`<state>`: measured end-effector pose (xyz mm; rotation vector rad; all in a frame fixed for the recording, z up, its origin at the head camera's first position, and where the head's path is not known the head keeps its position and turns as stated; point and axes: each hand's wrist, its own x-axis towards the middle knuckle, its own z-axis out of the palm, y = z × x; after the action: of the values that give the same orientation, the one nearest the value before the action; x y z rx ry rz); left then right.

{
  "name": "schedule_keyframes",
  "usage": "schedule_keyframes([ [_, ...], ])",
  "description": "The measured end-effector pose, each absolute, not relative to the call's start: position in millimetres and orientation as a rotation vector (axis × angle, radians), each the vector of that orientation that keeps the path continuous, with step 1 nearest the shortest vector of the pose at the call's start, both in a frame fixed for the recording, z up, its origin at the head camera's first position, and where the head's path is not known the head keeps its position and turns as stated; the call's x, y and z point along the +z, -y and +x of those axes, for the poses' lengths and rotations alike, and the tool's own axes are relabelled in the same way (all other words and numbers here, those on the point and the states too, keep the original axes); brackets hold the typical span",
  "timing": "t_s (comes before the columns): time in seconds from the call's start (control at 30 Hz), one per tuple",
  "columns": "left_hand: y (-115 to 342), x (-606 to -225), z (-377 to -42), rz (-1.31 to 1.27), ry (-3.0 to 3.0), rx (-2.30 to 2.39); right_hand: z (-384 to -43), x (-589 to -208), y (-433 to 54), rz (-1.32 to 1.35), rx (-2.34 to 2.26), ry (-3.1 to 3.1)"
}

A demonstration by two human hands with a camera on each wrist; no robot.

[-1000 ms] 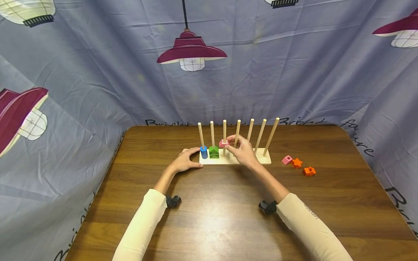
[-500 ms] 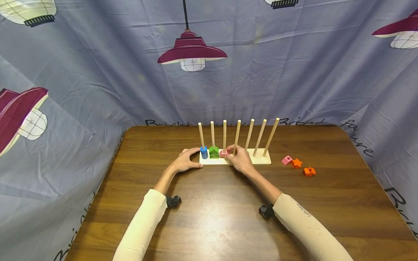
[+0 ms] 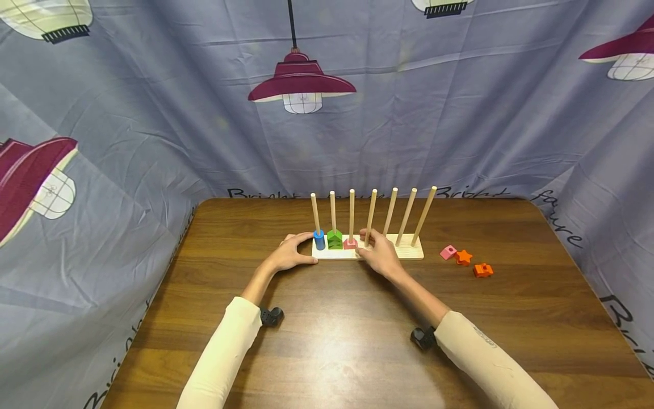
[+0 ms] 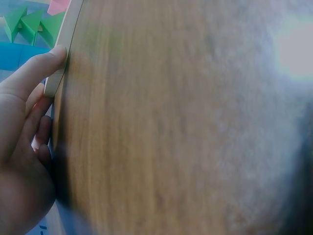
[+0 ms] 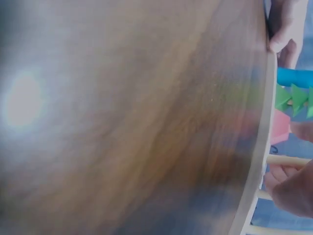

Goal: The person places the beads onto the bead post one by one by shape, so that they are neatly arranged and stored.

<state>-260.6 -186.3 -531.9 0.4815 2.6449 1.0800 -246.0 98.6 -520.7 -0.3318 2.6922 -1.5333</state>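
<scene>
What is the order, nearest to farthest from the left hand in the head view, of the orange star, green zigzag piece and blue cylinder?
1. Blue cylinder: on the leftmost peg, beside the hand.
2. Green zigzag piece: on the next peg.
3. Orange star: right of the pegboard.

Hazy wrist views, glare-spotted tabletop [image 4: 171,127]

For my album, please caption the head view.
Left hand gripping a pegged board, right hand beside its pink piece.
</scene>
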Motion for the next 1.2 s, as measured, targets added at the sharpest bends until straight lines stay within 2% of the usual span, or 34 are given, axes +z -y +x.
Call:
schedule_keyframes([
  [0.17,185.5,-531.9,-260.3,0.493,-2.642,1.080,-228.7,-512.4,-123.0,-0.427,-1.611,-2.638],
  [0.37,186.1,-532.1,-261.3,0.493,-2.648,1.070,-216.1,-499.9,-177.3,-0.506,-1.591,-2.759],
  [0.73,186.9,-530.0,-260.8,0.471,-2.635,1.069,-218.2,-495.8,-284.3,-0.205,-1.199,-3.022],
  [0.9,185.6,-530.8,-260.9,0.473,-2.634,1.067,-229.7,-503.3,-302.2,-0.246,-1.122,-2.886],
  [1.2,185.5,-531.9,-260.9,0.462,-2.636,1.059,-244.0,-510.3,-305.9,-0.339,-0.967,-2.885],
])
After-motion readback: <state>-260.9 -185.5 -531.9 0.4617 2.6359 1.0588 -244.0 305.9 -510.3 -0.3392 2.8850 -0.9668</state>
